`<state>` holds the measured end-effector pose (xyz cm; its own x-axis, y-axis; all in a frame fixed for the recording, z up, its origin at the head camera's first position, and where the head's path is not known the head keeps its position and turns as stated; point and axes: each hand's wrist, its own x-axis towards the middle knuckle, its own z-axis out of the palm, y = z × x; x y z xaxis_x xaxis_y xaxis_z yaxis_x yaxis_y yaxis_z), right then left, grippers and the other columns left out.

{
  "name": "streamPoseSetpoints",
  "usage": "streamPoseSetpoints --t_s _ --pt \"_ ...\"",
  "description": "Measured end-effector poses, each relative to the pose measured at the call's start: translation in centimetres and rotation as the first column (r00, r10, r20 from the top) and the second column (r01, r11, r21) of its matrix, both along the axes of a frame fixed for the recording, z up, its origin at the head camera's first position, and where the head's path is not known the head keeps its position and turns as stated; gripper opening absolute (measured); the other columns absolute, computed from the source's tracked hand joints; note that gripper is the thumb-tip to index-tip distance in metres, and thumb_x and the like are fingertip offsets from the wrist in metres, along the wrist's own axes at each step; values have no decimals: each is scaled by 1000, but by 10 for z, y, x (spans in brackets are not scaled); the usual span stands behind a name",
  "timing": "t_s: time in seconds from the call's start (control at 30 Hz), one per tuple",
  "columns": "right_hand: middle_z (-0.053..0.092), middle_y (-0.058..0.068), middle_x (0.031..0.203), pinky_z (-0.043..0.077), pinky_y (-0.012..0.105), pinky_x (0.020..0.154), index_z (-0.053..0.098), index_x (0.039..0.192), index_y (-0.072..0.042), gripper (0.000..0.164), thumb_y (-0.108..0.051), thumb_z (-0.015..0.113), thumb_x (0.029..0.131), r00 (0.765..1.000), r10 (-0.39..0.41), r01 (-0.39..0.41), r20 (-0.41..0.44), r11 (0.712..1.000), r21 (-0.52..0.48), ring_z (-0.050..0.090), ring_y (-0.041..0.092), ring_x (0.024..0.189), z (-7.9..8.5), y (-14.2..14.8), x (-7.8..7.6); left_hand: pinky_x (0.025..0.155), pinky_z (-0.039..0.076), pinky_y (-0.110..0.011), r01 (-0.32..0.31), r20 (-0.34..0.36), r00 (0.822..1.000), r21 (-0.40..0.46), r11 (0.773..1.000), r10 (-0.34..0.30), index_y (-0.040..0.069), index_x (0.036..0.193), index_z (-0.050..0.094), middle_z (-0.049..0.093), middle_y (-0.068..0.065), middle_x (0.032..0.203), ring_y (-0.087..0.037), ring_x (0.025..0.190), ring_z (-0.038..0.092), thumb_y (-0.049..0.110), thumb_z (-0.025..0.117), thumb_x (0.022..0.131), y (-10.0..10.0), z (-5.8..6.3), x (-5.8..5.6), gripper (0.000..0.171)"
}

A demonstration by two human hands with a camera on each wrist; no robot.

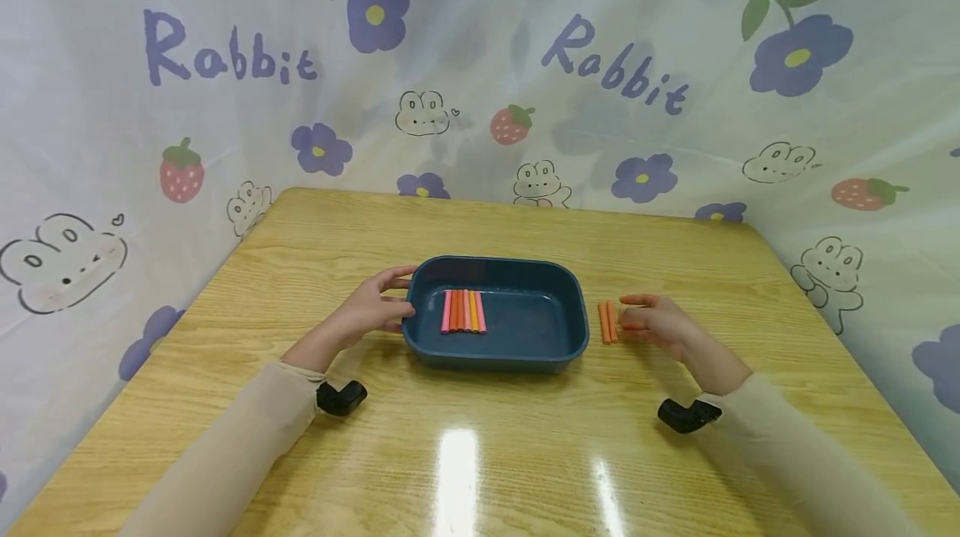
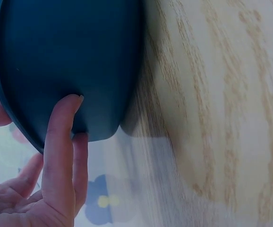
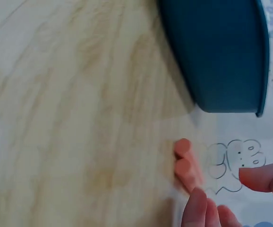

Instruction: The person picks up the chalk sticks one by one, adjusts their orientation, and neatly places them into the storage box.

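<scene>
A dark blue rectangular tray [image 1: 517,351] sits mid-table. On its floor, at the left, several pink, orange-red and yellow sticks [image 1: 464,312] lie side by side; their kind is unclear. My left hand [image 1: 375,303] is at the tray's left end. In the left wrist view, fairly straight fingers [image 2: 61,146] touch the outer wall. Right of the tray, two short orange sticks [image 1: 608,323] lie close together on the table; the right wrist view shows their round ends. My right hand [image 1: 660,324] is just right of them, thumb and fingers apart, holding nothing.
The wooden table [image 1: 345,470] has light glare near its front. Behind and beside it hangs a white cloth [image 1: 465,37] printed with rabbits, flowers and strawberries. A black device [image 1: 341,398] is strapped at the left wrist and another black device [image 1: 688,415] at the right.
</scene>
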<state>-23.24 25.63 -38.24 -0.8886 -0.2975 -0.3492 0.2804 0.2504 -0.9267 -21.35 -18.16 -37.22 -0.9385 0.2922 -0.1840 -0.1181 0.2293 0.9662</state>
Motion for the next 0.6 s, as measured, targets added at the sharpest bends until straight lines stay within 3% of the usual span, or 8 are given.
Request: streamPoseSetpoints --t_s 0.2,0.33,0.47,0.6 --pt "27 37 135 49 32 84 15 141 15 59 0 47 93 1000 0 1 -29 999 35 55 13 94 -8 -3 -2 73 54 -41 -3 2 1000 -1 1000 3 9 147 24 29 -25 140 -41 112 50 -1 57 84 0 0 0 72" --pt "30 36 133 51 31 81 19 142 12 63 1 53 90 998 5 3 -58 991 136 57 15 91 -8 -7 -4 73 54 -41 -3 2 1000 1 1000 3 8 147 24 29 -25 140 -42 112 50 -2 56 84 0 0 -1 71" --pt "43 28 114 53 33 77 23 142 11 66 1 57 87 996 33 -11 -89 970 242 58 18 84 -7 -11 -8 73 54 -41 -8 4 1000 4 1000 8 9 147 26 30 -24 139 -41 112 51 -2 57 84 -1 -1 -2 70" --pt "47 17 98 54 33 72 27 140 11 64 3 59 84 994 66 -40 -82 957 288 58 17 76 -6 -14 -13 73 54 -41 -5 4 1000 7 1000 5 9 147 26 30 -24 139 -41 112 51 -2 57 84 0 -2 -2 70"
